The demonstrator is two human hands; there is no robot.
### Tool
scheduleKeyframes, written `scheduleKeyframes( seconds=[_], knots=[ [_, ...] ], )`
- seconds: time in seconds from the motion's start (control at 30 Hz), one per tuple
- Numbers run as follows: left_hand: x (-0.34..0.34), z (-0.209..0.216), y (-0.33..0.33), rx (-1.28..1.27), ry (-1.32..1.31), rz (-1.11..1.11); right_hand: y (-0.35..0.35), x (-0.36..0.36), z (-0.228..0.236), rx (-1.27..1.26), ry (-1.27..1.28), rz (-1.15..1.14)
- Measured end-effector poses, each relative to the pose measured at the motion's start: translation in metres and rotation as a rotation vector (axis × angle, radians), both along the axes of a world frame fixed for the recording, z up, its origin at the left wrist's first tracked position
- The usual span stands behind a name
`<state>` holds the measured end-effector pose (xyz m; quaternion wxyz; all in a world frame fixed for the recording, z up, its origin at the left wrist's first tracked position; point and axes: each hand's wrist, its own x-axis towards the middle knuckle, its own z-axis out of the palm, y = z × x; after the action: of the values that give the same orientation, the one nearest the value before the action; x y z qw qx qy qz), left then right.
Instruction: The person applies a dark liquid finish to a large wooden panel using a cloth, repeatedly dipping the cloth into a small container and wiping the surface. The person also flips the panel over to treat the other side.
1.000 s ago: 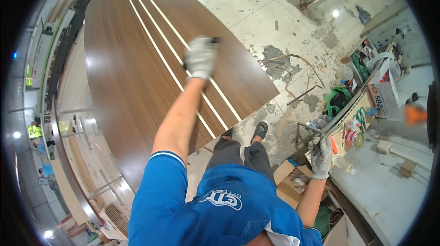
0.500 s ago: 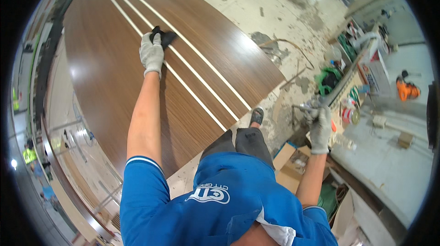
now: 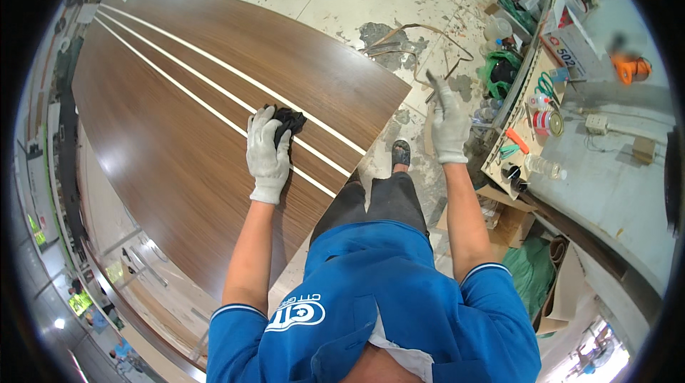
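A large brown wood-grain panel (image 3: 178, 140) with three pale stripes lies in front of me. My left hand (image 3: 269, 154), in a pale grey work glove, is closed on a crumpled black cloth (image 3: 289, 122) and rests it on the stripes, toward the panel's near end. My right hand (image 3: 449, 126), gloved the same way, hangs in the air beyond the panel's right corner. Its fingers are stretched out, with dark tips, and I see nothing held in them.
On the right, a narrow bench holds a red can (image 3: 548, 123), green-handled scissors (image 3: 546, 83), an orange-handled tool (image 3: 516, 140) and a clear bottle (image 3: 544, 167). A strap (image 3: 428, 29) lies on the stained floor. Cardboard (image 3: 510, 215) stands below the bench. Far left, people are at work.
My left hand has drawn the cloth along the stripes toward me and to the right. My right hand has moved from beside the bench up and left, its fingers now stretched out.
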<state>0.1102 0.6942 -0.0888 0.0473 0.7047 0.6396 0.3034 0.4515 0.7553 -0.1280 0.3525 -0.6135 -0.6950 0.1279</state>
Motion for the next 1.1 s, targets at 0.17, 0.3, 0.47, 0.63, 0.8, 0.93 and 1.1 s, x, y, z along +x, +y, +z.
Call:
scheduleKeyframes(
  seconds=[0.17,0.3,0.47,0.63,0.8,0.93,1.1],
  knots=[
    [0.004,-0.009,-0.001,-0.016,0.1,0.058,-0.024,-0.008,-0.027,-0.004,-0.308,0.238],
    [0.003,-0.011,-0.003,-0.027,0.132,0.059,-0.012,-0.004,-0.029,0.14,-0.18,0.177],
    [0.008,-0.015,0.001,-0.05,0.127,0.113,0.016,0.001,-0.023,0.096,-0.064,0.374],
    [0.016,-0.016,0.0,-0.037,0.114,0.159,0.014,-0.014,-0.017,0.059,0.038,-0.029],
    [0.02,-0.019,0.003,-0.05,0.134,0.188,0.019,-0.013,-0.025,0.067,0.032,0.126],
    [0.026,-0.019,0.005,-0.039,0.157,0.21,0.025,-0.007,-0.037,-0.011,0.174,-0.126],
    [0.057,-0.012,0.026,0.015,0.118,0.158,0.037,0.012,-0.043,0.002,0.193,-0.119]
  ],
)
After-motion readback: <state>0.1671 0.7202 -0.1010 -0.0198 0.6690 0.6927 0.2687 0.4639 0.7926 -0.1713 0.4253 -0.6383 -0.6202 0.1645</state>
